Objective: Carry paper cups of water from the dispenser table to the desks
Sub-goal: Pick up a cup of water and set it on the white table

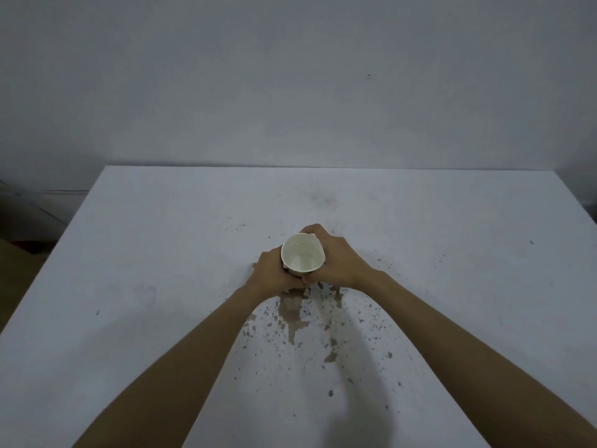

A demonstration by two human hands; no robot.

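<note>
A white paper cup point(302, 253) with water in it stands upright over the middle of a white table point(145, 270). Both hands wrap around it. My left hand point(273, 270) grips its left side and my right hand point(336, 260) covers its right side and far rim. The cup's lower wall and base are hidden by my fingers, so I cannot tell whether it rests on the table or is held just above it.
The tabletop is worn, with brown stains and chipped specks point(297, 315) just in front of the cup. A plain grey wall point(290, 92) rises behind the far table edge. Dark floor point(29, 227) shows past the table's left edge.
</note>
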